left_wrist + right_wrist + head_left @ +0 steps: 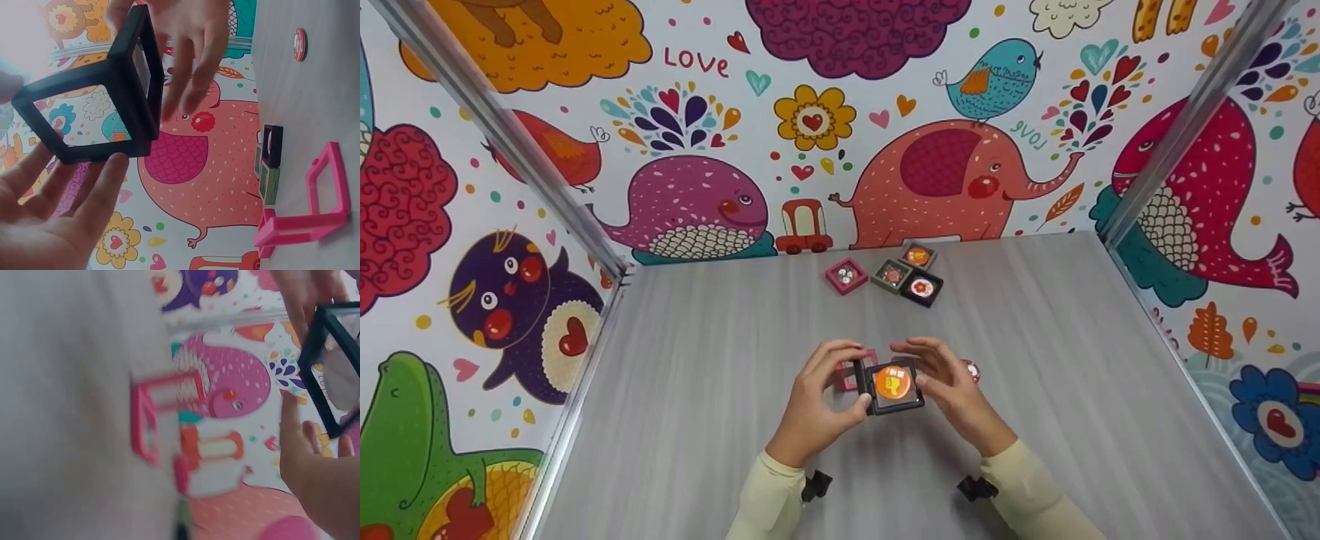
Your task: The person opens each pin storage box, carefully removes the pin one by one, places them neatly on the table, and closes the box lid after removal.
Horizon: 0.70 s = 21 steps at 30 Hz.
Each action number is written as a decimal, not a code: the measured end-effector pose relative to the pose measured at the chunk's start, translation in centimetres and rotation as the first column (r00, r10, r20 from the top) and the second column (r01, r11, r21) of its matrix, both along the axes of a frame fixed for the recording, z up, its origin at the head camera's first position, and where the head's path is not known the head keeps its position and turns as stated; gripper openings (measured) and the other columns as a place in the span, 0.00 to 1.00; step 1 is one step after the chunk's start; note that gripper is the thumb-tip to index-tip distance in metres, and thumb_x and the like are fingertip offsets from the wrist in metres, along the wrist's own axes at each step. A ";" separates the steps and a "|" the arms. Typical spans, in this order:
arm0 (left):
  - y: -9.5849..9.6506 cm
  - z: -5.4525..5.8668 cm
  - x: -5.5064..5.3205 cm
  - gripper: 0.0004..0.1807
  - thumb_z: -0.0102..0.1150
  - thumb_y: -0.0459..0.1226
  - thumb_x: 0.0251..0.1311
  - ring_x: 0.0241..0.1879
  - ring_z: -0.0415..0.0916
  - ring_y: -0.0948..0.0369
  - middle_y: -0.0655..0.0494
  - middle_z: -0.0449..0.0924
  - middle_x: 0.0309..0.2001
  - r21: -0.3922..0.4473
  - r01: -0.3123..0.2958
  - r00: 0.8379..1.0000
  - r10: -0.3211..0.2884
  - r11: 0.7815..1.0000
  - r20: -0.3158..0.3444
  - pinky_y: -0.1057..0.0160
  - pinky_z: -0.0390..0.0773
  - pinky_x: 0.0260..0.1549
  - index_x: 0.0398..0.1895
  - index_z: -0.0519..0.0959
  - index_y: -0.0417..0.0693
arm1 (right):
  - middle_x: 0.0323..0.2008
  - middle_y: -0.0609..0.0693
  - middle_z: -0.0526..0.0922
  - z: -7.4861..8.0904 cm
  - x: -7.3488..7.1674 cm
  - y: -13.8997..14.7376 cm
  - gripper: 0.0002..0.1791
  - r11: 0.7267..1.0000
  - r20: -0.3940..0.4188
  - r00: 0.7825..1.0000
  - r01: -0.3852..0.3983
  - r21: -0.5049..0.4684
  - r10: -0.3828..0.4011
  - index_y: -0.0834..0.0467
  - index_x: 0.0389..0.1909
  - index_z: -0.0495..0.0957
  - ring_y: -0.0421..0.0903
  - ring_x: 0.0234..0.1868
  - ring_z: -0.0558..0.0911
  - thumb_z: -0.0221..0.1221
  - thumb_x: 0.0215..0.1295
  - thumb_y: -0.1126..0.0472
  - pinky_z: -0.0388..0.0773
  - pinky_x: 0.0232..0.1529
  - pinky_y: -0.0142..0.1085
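My left hand (819,409) pinches a black hinged display frame (115,84) by the edges of one panel, thumb on one side and fingertips on the other. The two panels stand spread like a book, held up above the table. An orange round badge (892,383) with a yellow figure lies against the clear film of the right panel. My right hand (964,405) is at that panel's right side, thumb close to its edge, fingers loosely extended and blurred in the left wrist view. Beyond the hands, a pink hinged frame (338,180) stands spread on the table.
A red-and-white round badge (973,370) lies on the table beyond my right hand, partly hidden by it. Near the back wall sit a pink framed badge (846,276), a green one (891,276), a black one (922,288) and a grey one (917,256). Patterned walls enclose the table (697,412).
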<state>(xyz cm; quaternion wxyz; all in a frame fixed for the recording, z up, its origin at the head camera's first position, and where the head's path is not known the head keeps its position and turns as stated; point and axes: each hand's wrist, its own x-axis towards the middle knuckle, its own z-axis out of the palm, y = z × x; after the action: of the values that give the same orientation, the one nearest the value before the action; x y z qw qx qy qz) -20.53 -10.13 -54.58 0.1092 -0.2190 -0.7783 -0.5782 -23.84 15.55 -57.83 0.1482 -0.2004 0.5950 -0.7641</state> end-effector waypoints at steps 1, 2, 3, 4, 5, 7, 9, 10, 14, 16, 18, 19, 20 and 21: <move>0.0 0.0 0.0 0.31 0.76 0.32 0.59 0.63 0.78 0.56 0.61 0.75 0.67 -0.004 0.001 1.000 -0.001 1.000 0.007 0.55 0.83 0.60 0.66 0.81 0.61 | 0.75 0.63 0.72 0.3 -0.1 0.2 0.28 0.996 -0.075 0.997 0.011 0.090 -0.005 0.58 0.77 0.66 0.58 0.75 0.72 0.59 0.81 0.66 0.72 0.73 0.52; 0.0 -0.1 0.0 0.32 0.76 0.32 0.59 0.63 0.78 0.56 0.61 0.75 0.67 -0.005 0.003 1.000 -0.003 1.000 0.010 0.55 0.83 0.60 0.66 0.81 0.61 | 0.73 0.60 0.75 0.6 -0.2 0.4 0.29 0.985 -0.141 0.990 0.025 0.173 0.000 0.57 0.77 0.68 0.57 0.75 0.72 0.63 0.79 0.66 0.72 0.73 0.53; 0.0 -0.1 0.0 0.32 0.76 0.31 0.59 0.63 0.78 0.56 0.61 0.75 0.67 -0.006 0.006 1.000 -0.006 1.000 0.011 0.55 0.83 0.60 0.67 0.81 0.61 | 0.72 0.56 0.77 0.9 -0.3 0.5 0.30 0.968 -0.201 0.980 0.036 0.247 0.015 0.55 0.76 0.70 0.56 0.74 0.73 0.66 0.77 0.65 0.71 0.73 0.54; 0.0 -0.2 0.0 0.32 0.76 0.31 0.60 0.63 0.78 0.56 0.61 0.75 0.67 -0.006 0.010 1.000 -0.010 1.000 0.009 0.55 0.83 0.60 0.67 0.81 0.61 | 0.71 0.53 0.79 1.1 -0.3 0.6 0.31 0.950 -0.252 0.967 0.047 0.309 0.034 0.53 0.75 0.72 0.54 0.73 0.74 0.69 0.75 0.63 0.71 0.74 0.55; -0.1 -0.3 0.0 0.32 0.76 0.31 0.60 0.63 0.78 0.55 0.60 0.75 0.67 -0.006 0.014 1.000 -0.014 1.000 0.002 0.54 0.83 0.60 0.67 0.81 0.60 | 0.70 0.49 0.80 1.3 -0.4 0.7 0.32 0.933 -0.292 0.955 0.053 0.356 0.057 0.53 0.75 0.73 0.53 0.73 0.75 0.71 0.73 0.63 0.70 0.73 0.57; -0.1 -0.4 0.0 0.31 0.75 0.31 0.61 0.63 0.79 0.53 0.59 0.75 0.67 -0.005 0.025 1.000 -0.026 1.000 -0.014 0.51 0.84 0.59 0.68 0.80 0.58 | 0.68 0.44 0.81 1.6 -0.5 0.8 0.32 0.901 -0.360 0.928 0.071 0.428 0.098 0.53 0.74 0.76 0.50 0.72 0.77 0.73 0.71 0.61 0.70 0.73 0.59; -0.1 -0.6 -0.1 0.30 0.74 0.32 0.62 0.62 0.79 0.51 0.58 0.75 0.67 -0.005 0.037 0.999 -0.037 0.999 -0.030 0.47 0.84 0.59 0.68 0.80 0.56 | 0.68 0.41 0.81 1.8 -0.5 0.8 0.32 0.876 -0.415 0.901 0.097 0.473 0.124 0.54 0.73 0.77 0.48 0.71 0.78 0.74 0.70 0.61 0.70 0.72 0.59; -0.1 -0.7 -0.1 0.30 0.74 0.33 0.62 0.62 0.79 0.49 0.57 0.75 0.67 -0.006 0.041 0.999 -0.041 0.999 -0.035 0.47 0.84 0.58 0.68 0.80 0.55 | 0.68 0.41 0.81 1.9 -0.5 0.8 0.32 0.866 -0.441 0.888 0.114 0.488 0.132 0.54 0.73 0.77 0.47 0.70 0.78 0.75 0.70 0.61 0.72 0.72 0.58; 0.1 -0.9 -0.1 0.28 0.74 0.36 0.64 0.62 0.80 0.51 0.57 0.75 0.67 -0.030 0.049 0.998 -0.050 0.998 -0.041 0.49 0.85 0.57 0.68 0.80 0.51 | 0.66 0.41 0.82 2.0 -0.4 0.5 0.31 0.826 -0.556 0.816 0.198 0.527 0.159 0.54 0.70 0.79 0.46 0.67 0.80 0.76 0.68 0.62 0.78 0.67 0.53; 0.2 -1.0 0.0 0.29 0.74 0.36 0.63 0.62 0.79 0.54 0.56 0.75 0.67 -0.042 0.053 0.998 -0.054 0.998 -0.035 0.52 0.85 0.57 0.68 0.80 0.50 | 0.64 0.42 0.83 2.0 -0.4 0.4 0.31 0.810 -0.617 0.767 0.242 0.534 0.177 0.52 0.69 0.81 0.46 0.65 0.81 0.77 0.66 0.64 0.81 0.64 0.50; 0.2 -1.1 0.0 0.29 0.75 0.35 0.63 0.62 0.79 0.56 0.53 0.75 0.67 -0.046 0.061 0.998 -0.062 0.997 -0.024 0.52 0.85 0.57 0.68 0.80 0.52 | 0.62 0.43 0.84 1.9 -0.4 0.2 0.32 0.801 -0.669 0.717 0.277 0.531 0.196 0.51 0.68 0.81 0.46 0.63 0.81 0.78 0.64 0.65 0.83 0.60 0.48; 0.3 -1.1 0.1 0.30 0.75 0.35 0.63 0.63 0.79 0.56 0.52 0.75 0.68 -0.051 0.065 0.998 -0.066 0.997 -0.017 0.53 0.85 0.57 0.69 0.80 0.53 | 0.61 0.44 0.84 1.9 -0.4 0.2 0.32 0.799 -0.690 0.695 0.292 0.526 0.200 0.51 0.68 0.82 0.46 0.61 0.82 0.78 0.63 0.65 0.84 0.59 0.47; 0.3 -1.1 0.1 0.30 0.75 0.35 0.63 0.63 0.78 0.56 0.51 0.75 0.68 -0.058 0.068 0.998 -0.069 0.996 -0.010 0.53 0.85 0.58 0.69 0.80 0.53 | 0.60 0.44 0.85 1.9 -0.5 0.1 0.32 0.798 -0.710 0.675 0.308 0.518 0.200 0.51 0.67 0.82 0.46 0.60 0.82 0.78 0.62 0.65 0.84 0.58 0.47; 0.3 -1.2 0.1 0.31 0.75 0.35 0.63 0.64 0.78 0.56 0.50 0.75 0.68 -0.065 0.071 0.997 -0.071 0.995 0.002 0.52 0.84 0.58 0.69 0.79 0.54 | 0.60 0.45 0.85 1.9 -0.6 0.1 0.32 0.798 -0.725 0.661 0.323 0.510 0.196 0.51 0.67 0.82 0.46 0.59 0.81 0.79 0.62 0.65 0.84 0.57 0.46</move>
<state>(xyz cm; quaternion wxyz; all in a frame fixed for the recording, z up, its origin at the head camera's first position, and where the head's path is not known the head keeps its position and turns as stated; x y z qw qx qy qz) -20.39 -9.87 -55.79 0.0818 -0.2501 -0.7884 -0.5561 -24.40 15.69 -55.97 -0.0823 -0.4158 0.8182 -0.3884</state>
